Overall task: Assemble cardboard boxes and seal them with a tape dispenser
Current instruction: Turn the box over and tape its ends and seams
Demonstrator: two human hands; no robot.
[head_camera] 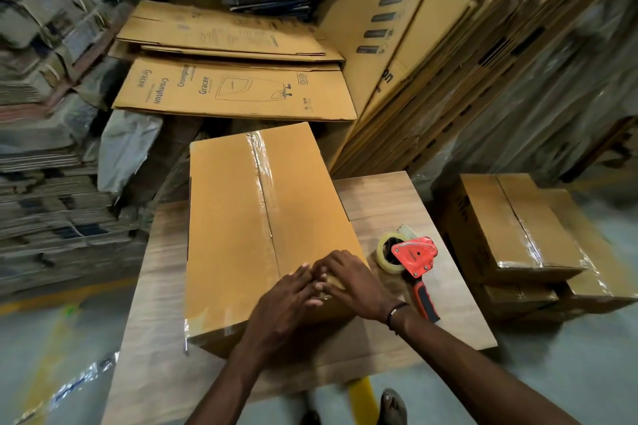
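A closed brown cardboard box (234, 217) lies lengthwise on a wooden table (386, 197), with clear tape running down its centre seam. My left hand (286, 304) and my right hand (348, 279) lie flat side by side on the near end of the box, fingers straight, pressing on the tape there. A red tape dispenser (412, 260) with a black and red handle and a clear tape roll rests on the table just right of the box, untouched.
Flat printed cartons (234, 93) are stacked behind the table and more lean at the back right (448, 79). Taped boxes (511, 231) are piled on the floor to the right. Bundled cardboard fills the left side. My feet show below the table edge.
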